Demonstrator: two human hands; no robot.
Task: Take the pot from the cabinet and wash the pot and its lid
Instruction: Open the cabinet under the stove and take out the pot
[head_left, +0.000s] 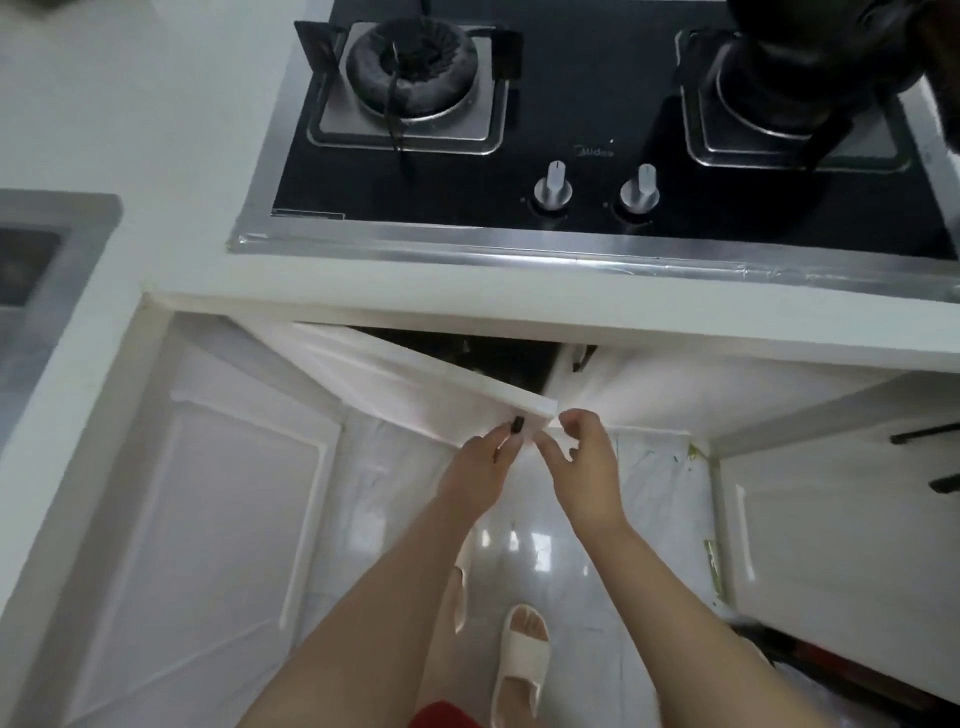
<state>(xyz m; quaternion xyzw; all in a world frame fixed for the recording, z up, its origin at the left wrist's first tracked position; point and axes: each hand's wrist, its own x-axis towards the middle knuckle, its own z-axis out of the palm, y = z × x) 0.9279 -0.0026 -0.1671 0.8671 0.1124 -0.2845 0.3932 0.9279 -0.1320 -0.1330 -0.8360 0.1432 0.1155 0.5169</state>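
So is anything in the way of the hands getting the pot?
Yes. The white cabinet door under the stove is only partly open, and both hands, left and right, are at its edge. No pot shows in the dark gap behind.

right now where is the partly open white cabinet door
In the head view, the partly open white cabinet door sits centre frame under the black gas stove, its free edge held by the left hand and right hand.
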